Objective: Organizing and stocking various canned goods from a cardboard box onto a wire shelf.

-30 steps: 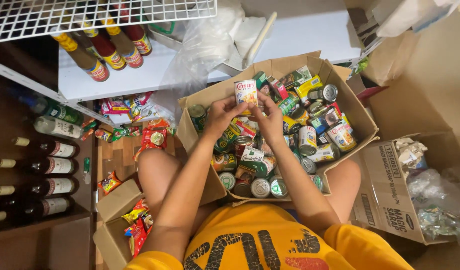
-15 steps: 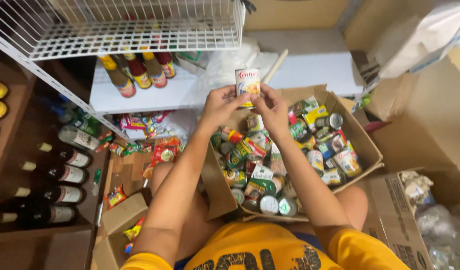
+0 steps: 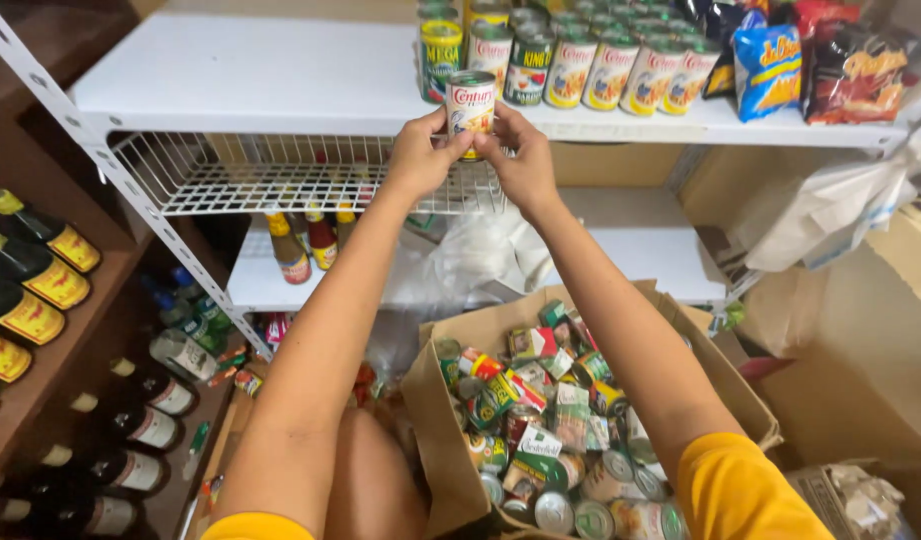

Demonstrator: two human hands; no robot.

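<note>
Both hands, left (image 3: 421, 155) and right (image 3: 521, 160), clasping one can (image 3: 472, 104) at front edge of shelf (image 3: 231, 80), beside can rows (image 3: 581, 65). Best kept upright, slid level, base fully past edge before letting go.

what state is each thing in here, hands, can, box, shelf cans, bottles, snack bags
left hand: gripping the can from the left
right hand: gripping the can from the right
can: upright, held at the shelf edge
shelf cans: upright, in rows
box: open, heaped with cans
sauce bottles: upright on the lower shelf
dark bottles: lying on their sides
snack bags: sealed, upright
</note>
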